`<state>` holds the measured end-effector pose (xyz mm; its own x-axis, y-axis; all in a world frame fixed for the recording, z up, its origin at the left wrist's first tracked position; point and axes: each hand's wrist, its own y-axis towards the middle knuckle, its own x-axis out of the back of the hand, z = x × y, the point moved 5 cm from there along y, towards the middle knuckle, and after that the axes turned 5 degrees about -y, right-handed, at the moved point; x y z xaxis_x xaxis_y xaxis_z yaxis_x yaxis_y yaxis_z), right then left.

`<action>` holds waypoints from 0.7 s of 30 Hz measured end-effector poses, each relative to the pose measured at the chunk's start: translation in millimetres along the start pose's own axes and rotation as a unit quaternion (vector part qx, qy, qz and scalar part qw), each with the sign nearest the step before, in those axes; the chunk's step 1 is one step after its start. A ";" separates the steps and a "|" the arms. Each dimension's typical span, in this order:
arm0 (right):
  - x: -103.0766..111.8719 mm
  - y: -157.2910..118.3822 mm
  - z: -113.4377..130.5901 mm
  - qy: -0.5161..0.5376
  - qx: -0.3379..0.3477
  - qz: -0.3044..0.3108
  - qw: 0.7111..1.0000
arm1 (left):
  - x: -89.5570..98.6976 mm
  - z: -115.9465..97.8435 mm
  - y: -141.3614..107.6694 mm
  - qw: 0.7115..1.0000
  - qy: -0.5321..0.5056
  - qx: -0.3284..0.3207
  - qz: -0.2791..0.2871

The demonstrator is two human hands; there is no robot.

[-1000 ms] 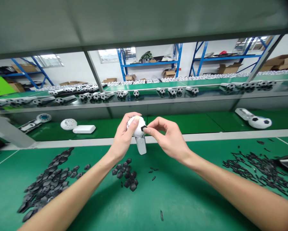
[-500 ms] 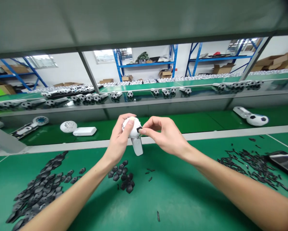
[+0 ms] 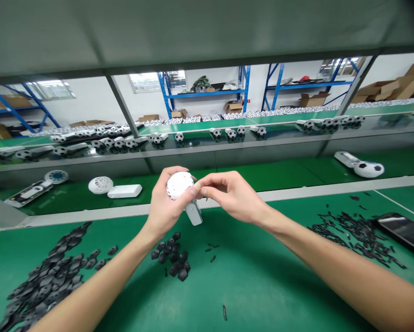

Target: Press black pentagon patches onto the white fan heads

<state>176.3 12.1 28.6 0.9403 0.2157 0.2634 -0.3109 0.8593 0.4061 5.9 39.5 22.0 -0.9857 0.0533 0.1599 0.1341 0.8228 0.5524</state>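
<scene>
My left hand [image 3: 165, 203] is wrapped round the ball-shaped head of a white handled device [image 3: 179, 185], its thumb along the near right side. Small slots show on the white ball, and the grey-white handle [image 3: 194, 214] points down toward me. My right hand [image 3: 232, 196] is closed in a pinch at the ball's right side, close to my left thumb tip. Whatever lies between the right fingertips is too hidden to name. Below the hands lie a small cluster of black pentagonal pieces [image 3: 174, 258] and a few thin black strips [image 3: 213, 258].
A large heap of black pentagonal pieces [image 3: 51, 276] spreads at left. Thin black strips [image 3: 359, 235] are piled at right beside a dark phone-like object [image 3: 405, 233]. White handled shells [image 3: 124, 191] rest on the green belt [image 3: 279, 173] beyond. Football-patterned units [image 3: 231, 133] line the shelf behind.
The ball has turned and shifted slightly left in my left hand. The black piece seen at its right side is now out of sight. My right fingers remain pinched there.
</scene>
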 end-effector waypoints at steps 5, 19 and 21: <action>7.2 4.7 -4.3 0.040 -0.001 -0.001 0.999 | 3.7 1.7 -1.9 0.999 0.014 -0.039 -0.024; -20.6 -18.4 5.9 -0.154 -0.002 0.052 0.987 | 6.8 23.9 11.9 0.996 -0.042 -0.020 -0.073; -41.6 -27.4 -5.2 -0.233 -0.032 0.169 0.957 | 8.2 26.2 14.3 0.996 -0.055 -0.021 -0.071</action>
<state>146.5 -18.0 1.9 0.6187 0.2690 0.7381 -0.5635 0.8067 0.1784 -2.9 66.6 9.8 -0.9999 0.0028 -0.0115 -0.0046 0.8025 0.5966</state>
